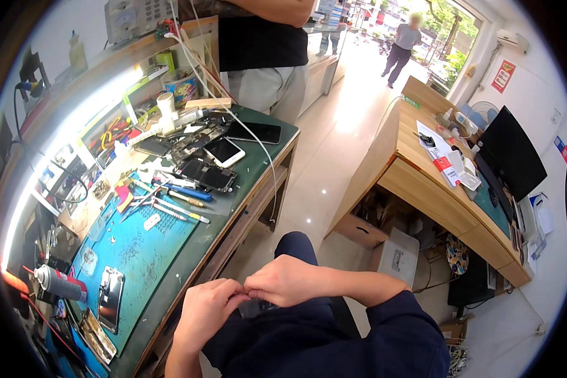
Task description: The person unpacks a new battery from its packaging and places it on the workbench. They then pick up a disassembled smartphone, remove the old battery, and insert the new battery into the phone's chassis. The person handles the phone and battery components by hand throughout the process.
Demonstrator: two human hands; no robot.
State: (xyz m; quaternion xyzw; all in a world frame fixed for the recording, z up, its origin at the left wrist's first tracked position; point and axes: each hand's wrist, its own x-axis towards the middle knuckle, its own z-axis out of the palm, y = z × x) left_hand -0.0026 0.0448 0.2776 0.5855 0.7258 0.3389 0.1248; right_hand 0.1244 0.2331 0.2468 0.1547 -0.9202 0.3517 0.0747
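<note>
**Hands pinched together over the lap, beside the repair bench**

Nearest the camera, the left hand and the right hand meet above the person's lap, over dark blue trousers. Fingers of both hands are curled in and the fingertips press together at one spot. Whatever is pinched there is too small or too covered to make out; whether either hand actually grips an item cannot be told. A dark flat object shows just under the right hand, mostly hidden by it; its kind is unclear. The forearms enter from the lower edge, the right one in a dark blue sleeve.

To the left, just beside the left hand, stands the workbench with a blue work mat. On the mat's near end lies an opened phone; a spray can lies at the bench's left edge. Farther along are screwdrivers, then several phones lying flat and a white cable trailing across them.

Beyond the bench stands another person, cut off above the chest. Across the tiled floor is a wooden desk with a dark monitor. At the far doorway a second figure is small and blurred.
</note>
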